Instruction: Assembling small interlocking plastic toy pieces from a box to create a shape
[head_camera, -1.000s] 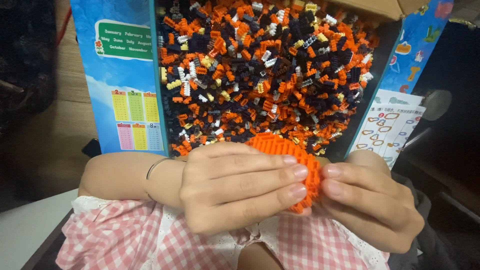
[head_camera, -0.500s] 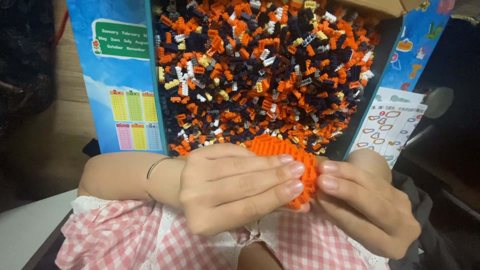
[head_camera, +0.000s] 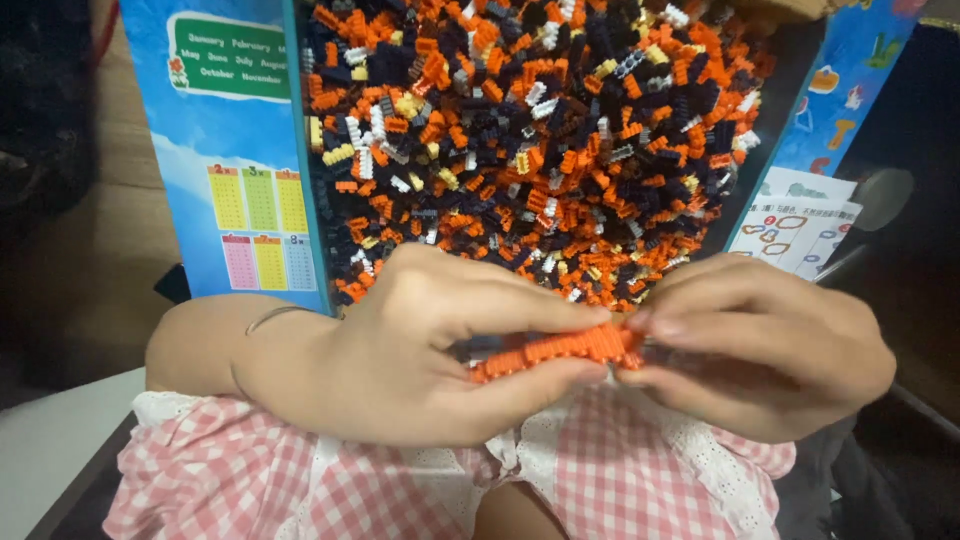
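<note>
Both hands meet low in the middle of the view, closed on one orange brick piece (head_camera: 560, 350), a thin assembled slab seen almost edge-on so that only its ridged long side shows. The left hand (head_camera: 420, 350) pinches its left part between thumb below and fingers above, and the right hand (head_camera: 770, 345) grips its right end in the same way; the fingertips of the two hands nearly touch over the slab. A thin bracelet (head_camera: 270, 318) circles the left wrist. Just behind the hands stands an open box (head_camera: 310, 200) with blue printed walls, filled to the edges with loose small bricks (head_camera: 540, 130) in orange, black, white and yellow. The heap comes down almost to the knuckles, so there is very little open room between the hands and the near edge of the pile. A blue flap (head_camera: 240, 150) with coloured charts rises on the left, and another blue flap (head_camera: 850, 90) on the right. A white printed sheet (head_camera: 795, 225) lies just right of the box. Below the hands is a pink checked garment (head_camera: 330, 480) with a white lace edge. The right margin is dark; what lies there is hard to make out.
</note>
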